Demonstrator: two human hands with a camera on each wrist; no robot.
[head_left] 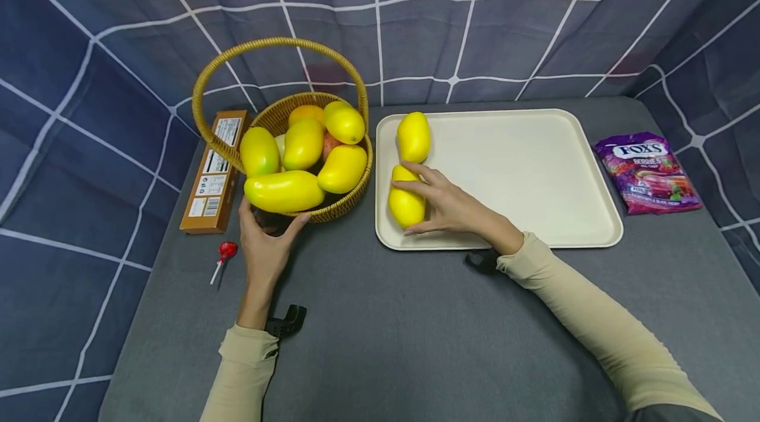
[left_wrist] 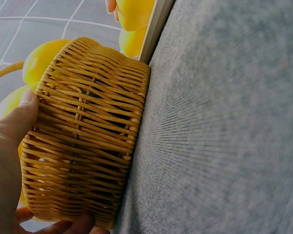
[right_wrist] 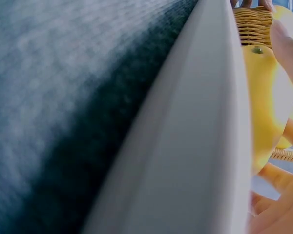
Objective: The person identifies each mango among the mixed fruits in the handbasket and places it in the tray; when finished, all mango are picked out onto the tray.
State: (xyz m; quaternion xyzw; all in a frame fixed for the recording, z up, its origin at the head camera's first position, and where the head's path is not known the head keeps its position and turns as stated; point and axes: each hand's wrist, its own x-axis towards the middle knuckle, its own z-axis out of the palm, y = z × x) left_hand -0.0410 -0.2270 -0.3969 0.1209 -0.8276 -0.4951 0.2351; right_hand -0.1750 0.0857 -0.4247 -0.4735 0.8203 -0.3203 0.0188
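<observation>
The wicker basket (head_left: 340, 210) with a tall arched handle is filled with yellow mangoes and other fruit. My left hand (head_left: 264, 252) holds its near side, thumb (left_wrist: 20, 114) at the rim and fingers against the woven wall, partly hidden. On the left end of a cream tray (head_left: 505, 171) lie two yellow mangoes, one behind the other. Around the nearer mango (head_left: 406, 206) my right hand (head_left: 454, 203) curls its thumb and fingers; the right wrist view shows this mango (right_wrist: 263, 107) beside the tray's edge. The farther mango (head_left: 413, 137) sits just beyond my fingers.
An orange-brown box (head_left: 215, 175) with white labels lies left of the basket, partly behind its handle. A red lollipop (head_left: 226, 251) lies near my left hand. Right of the tray is a purple candy bag (head_left: 648, 173). Gridded cloth (head_left: 415, 33) hangs around the grey table.
</observation>
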